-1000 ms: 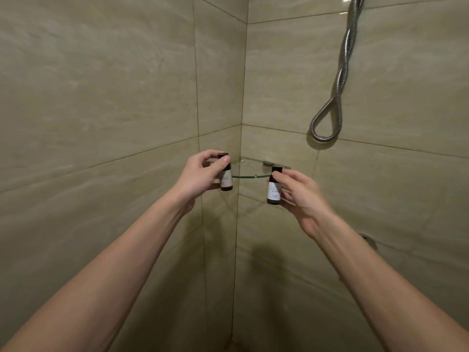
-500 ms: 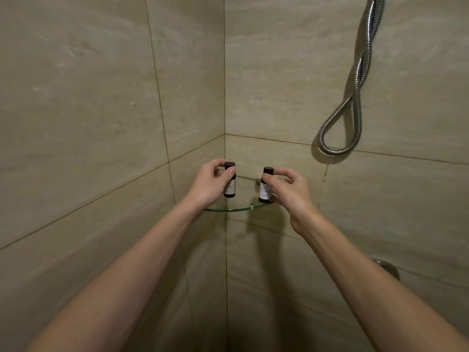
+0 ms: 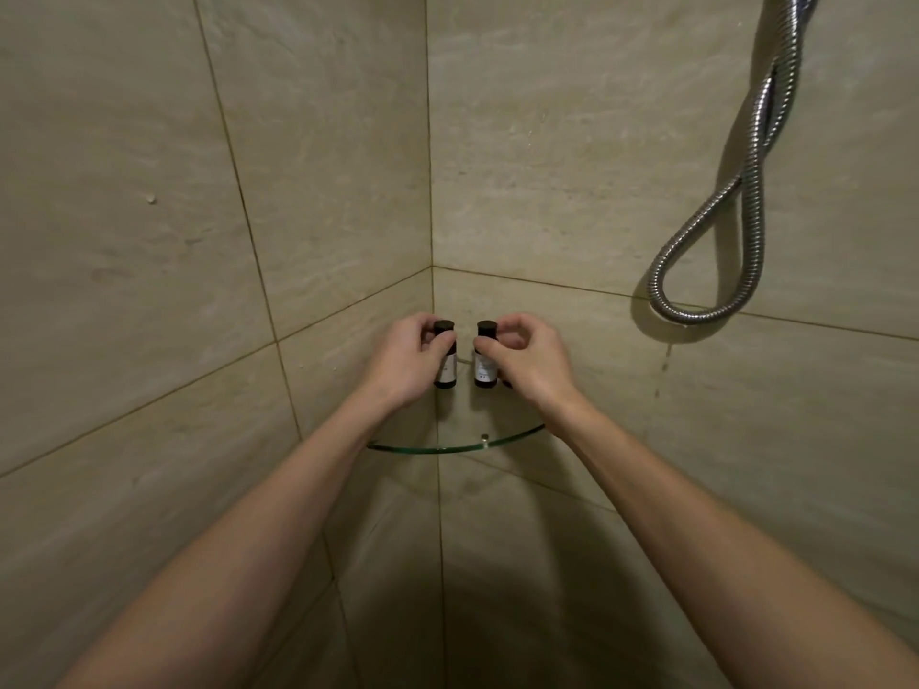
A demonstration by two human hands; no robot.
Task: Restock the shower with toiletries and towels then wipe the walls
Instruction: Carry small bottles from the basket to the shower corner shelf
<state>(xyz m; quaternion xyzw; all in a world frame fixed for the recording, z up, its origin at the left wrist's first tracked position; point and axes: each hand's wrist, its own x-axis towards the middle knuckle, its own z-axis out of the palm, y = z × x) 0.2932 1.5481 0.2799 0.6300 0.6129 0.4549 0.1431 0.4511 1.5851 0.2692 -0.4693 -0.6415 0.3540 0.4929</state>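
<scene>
Change since half a second ago: the left bottle [image 3: 446, 371] and the right bottle [image 3: 485, 372], each a small dark-brown cylinder with a round black cap and a pale label, were held near the front rim of the corner shelf [image 3: 447, 448]. They now sit further back toward the wall corner, with a narrower gap between them. Both hands have kept their hold.
Count: two bottles, two hands, one shelf, one hose.
Left hand [image 3: 403, 363]: fingers and thumb curl round the upper part of the left bottle, below its cap.
Right hand [image 3: 527, 363]: thumb and bent fingertips pinch the right bottle just under its cap.
Bottles' place: upright, side by side, near each other but apart, over the back of the shelf. Whether their bases touch the glass cannot be told.
Corner shelf: a clear, green-edged, quarter-round glass plate fixed where the two walls meet.
Shower hose [image 3: 746, 191]: ribbed chrome metal, hanging in a loop on the right wall, well apart from the shelf.
Wall tiles [image 3: 124, 191]: large, beige, stone-patterned, with thin dark joints.
</scene>
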